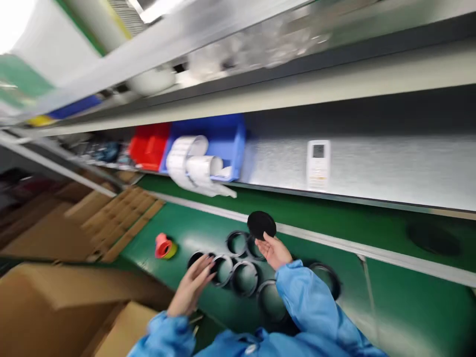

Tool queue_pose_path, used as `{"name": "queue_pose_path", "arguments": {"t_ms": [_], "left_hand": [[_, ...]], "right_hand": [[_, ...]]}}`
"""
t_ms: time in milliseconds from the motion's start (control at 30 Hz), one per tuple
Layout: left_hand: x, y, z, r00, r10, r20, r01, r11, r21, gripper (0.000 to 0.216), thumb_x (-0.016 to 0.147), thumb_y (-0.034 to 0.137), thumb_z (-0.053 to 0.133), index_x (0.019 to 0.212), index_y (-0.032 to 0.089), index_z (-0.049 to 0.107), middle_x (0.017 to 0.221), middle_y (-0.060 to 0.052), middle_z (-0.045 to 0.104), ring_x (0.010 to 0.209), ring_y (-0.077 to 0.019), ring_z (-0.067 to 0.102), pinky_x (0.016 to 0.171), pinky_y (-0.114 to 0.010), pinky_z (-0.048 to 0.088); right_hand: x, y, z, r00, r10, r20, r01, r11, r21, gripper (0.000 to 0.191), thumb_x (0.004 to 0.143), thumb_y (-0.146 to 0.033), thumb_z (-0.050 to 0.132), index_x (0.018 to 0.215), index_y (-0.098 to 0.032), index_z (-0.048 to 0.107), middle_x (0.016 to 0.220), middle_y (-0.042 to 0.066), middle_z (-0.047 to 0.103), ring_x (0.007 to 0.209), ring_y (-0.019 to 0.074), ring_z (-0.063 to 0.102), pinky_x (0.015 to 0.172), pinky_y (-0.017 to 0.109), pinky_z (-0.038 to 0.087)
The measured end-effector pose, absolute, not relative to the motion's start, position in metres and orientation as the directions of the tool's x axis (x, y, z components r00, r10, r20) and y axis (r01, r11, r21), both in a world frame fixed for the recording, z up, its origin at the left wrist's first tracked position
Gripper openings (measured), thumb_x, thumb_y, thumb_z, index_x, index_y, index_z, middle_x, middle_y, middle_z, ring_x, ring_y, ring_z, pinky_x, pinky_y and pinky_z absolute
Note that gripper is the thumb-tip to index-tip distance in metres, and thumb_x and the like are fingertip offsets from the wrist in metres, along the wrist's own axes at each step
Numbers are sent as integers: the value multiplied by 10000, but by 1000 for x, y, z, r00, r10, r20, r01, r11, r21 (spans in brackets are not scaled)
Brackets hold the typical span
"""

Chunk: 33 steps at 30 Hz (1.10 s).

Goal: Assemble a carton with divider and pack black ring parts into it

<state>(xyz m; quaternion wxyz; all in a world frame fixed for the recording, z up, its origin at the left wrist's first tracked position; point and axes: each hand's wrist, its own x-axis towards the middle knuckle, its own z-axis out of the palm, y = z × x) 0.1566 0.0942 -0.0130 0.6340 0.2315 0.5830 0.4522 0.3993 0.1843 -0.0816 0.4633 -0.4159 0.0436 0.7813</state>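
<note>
A black disc [261, 224] was pinched in the right hand [274, 251] beside black rings [256, 278] on a green bench [420, 302]. The left hand [190, 288] bent loosely at other rings; whether it gripped one, I couldn't tell. Beyond, print on white label rolls [180, 157] and a white remote [318, 171] was too blurred to read.

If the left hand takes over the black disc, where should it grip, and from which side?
Probably the left rim of the black disc, coming from the left: the right hand holds it at the lower edge, leaving that rim free. It looks flat and round, so a thumb-and-finger pinch should suit the left hand.
</note>
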Motion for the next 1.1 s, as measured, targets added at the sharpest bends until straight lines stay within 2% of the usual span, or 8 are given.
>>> {"name": "queue_pose_path", "arguments": {"t_ms": [133,233,300,367,433,500,700,1100], "left_hand": [[144,73,-15,69,888,-455,-610,399,685,661,843,504,697,1442,280,532,1515,-127,504,1415,-373,436,1154,-586,385],[128,66,-20,121,920,-373,-750,331,572,573,910,561,560,1369,223,615,1405,-123,615,1405,-368,451,1178,-590,355],[113,57,-19,139,945,-295,-797,283,534,559,930,589,513,1342,232,637,1363,-95,651,1439,-344,409,1212,-580,295],[100,48,-16,172,953,-249,-810,281,515,615,926,654,486,1378,254,603,1409,-77,620,1485,-318,334,1239,-562,232],[94,39,-11,185,953,-240,-810,286,511,700,910,728,442,1466,306,501,1517,-57,517,1514,-310,268,1243,-564,206],[93,32,-4,179,954,-240,-807,282,519,758,887,759,449,1533,368,376,1586,-43,424,1515,-325,262,1229,-585,224],[84,16,5,220,945,-240,-783,318,535,955,811,736,608,1593,375,194,1574,-119,425,1419,-404,418,1169,-642,305],[55,4,-3,282,931,-233,-853,355,384,959,800,884,307,1580,332,239,1406,-177,591,1267,-405,575,1065,-708,366]], "right_hand": [[300,95,-40,-627,609,-486,-568,-784,-250,450,729,-434,869,957,-130,628,819,84,748,742,171,733,642,235,600],[278,62,-19,-797,467,-384,-220,-815,-536,612,783,-748,660,821,-138,631,677,72,697,548,157,655,457,227,504],[280,61,-9,-752,568,-335,-70,-574,-816,665,876,-780,481,751,-147,640,622,69,656,488,140,586,432,236,450],[286,70,-1,-563,817,-122,19,-134,-991,585,960,-672,441,890,-164,722,823,106,695,714,180,641,647,316,545],[287,82,2,-399,902,164,177,251,-952,457,999,-563,447,1147,-246,739,1149,126,648,1086,253,571,982,456,490],[281,90,0,-412,869,273,298,412,-861,443,1012,-533,422,1268,-303,701,1342,122,538,1268,303,415,1116,549,363],[250,88,-5,-540,812,219,287,423,-859,621,1040,-564,233,1131,-253,763,1362,114,509,1317,300,329,1161,555,312],[229,74,10,-418,906,62,86,107,-991,631,1035,-608,228,1141,-269,749,1351,82,559,1261,252,474,1100,465,407]]}}
